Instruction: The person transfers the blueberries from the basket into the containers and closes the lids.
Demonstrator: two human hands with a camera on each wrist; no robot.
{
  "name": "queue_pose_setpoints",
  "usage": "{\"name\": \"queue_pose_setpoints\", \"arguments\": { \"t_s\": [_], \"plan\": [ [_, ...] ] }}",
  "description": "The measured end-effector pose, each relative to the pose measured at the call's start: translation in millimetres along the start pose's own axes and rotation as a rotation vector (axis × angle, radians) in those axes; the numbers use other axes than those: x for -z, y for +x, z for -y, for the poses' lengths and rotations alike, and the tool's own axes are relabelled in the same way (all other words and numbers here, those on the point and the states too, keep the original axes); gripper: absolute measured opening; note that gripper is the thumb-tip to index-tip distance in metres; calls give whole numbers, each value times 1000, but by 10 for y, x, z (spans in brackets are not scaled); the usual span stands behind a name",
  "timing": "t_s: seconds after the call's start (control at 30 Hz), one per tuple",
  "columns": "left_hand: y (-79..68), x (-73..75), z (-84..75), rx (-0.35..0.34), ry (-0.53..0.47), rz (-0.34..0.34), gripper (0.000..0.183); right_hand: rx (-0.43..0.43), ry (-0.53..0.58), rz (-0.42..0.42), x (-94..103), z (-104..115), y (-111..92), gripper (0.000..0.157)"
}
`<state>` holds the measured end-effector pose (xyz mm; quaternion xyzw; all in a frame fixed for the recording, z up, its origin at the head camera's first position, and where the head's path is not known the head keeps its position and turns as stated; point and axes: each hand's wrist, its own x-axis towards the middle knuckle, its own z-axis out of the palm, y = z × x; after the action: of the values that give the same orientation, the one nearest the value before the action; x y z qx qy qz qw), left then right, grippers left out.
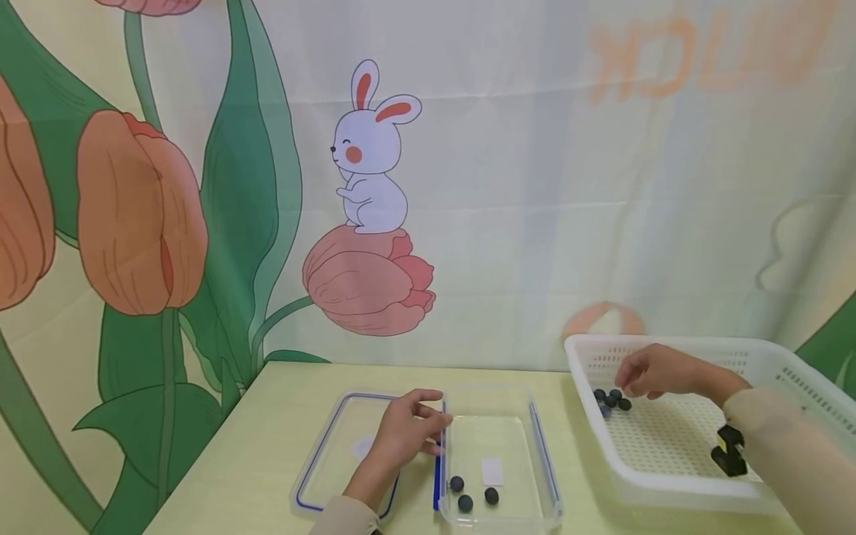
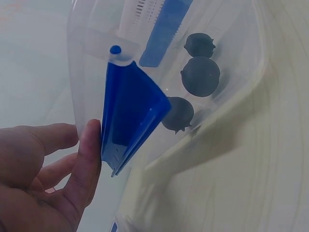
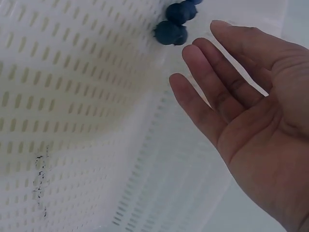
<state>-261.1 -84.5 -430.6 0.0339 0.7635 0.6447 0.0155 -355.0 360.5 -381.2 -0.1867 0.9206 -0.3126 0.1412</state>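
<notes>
A clear plastic box with blue latches holds three blueberries near its front left corner and a white paper square. At its left wall, my left hand holds the rim between thumb and fingers, beside the hanging blue latch. My right hand reaches inside a white perforated basket. Its fingers are loosely bent with nothing between them. Just beside them, several blueberries lie clustered at the basket's left side.
Left of the box lies a clear lid with a blue seal, partly under my left forearm. A black and yellow object shows by my right sleeve. Behind the table hangs a printed curtain with a rabbit and tulips.
</notes>
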Motion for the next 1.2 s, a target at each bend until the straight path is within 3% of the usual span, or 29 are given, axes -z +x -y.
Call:
{"name": "queue_pose_setpoints", "arguments": {
  "t_s": [0.2, 0.7, 1.0, 1.2],
  "plan": [
    [-5, -2, -4, 11, 3, -2, 47, 35, 11, 43, -62, -46, 7, 11],
    [-9, 2, -10, 28, 18, -11, 48, 27, -16, 30, -143, -183, 49, 7],
    [-12, 5, -10, 28, 16, -9, 48, -1, -52, 8, -151, -139, 45, 11],
    [-8, 7, -9, 24, 7, -8, 47, 27, -76, -3, -81, -47, 3, 5]
  ]
}}
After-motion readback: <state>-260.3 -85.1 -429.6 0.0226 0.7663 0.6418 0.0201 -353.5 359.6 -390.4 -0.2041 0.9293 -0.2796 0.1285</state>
